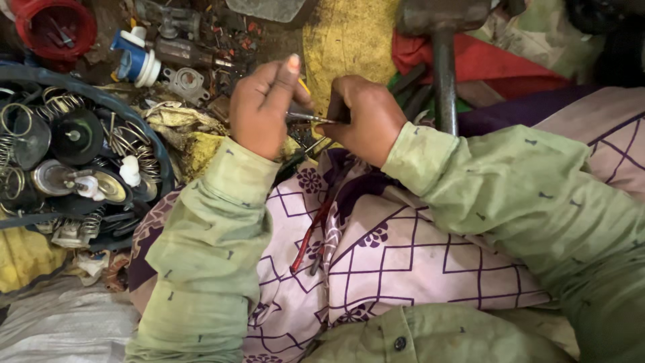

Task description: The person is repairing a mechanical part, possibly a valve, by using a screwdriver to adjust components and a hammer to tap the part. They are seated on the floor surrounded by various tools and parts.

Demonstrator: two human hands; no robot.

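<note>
Head view: at twelve o'clock above the patterned cloth (396, 249), the left hand (265, 107) and right hand (366, 117) both pinch a thin metal rod (310, 118) between them. A blue tub (144, 131) of springs sits at nine o'clock.

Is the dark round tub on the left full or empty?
Full. The tub is packed to its rim with coil springs, dark discs and small metal parts.

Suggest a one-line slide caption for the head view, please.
Left hand and right hand grip a thin metal tool above a patterned cloth, beside a tub of springs.
</note>
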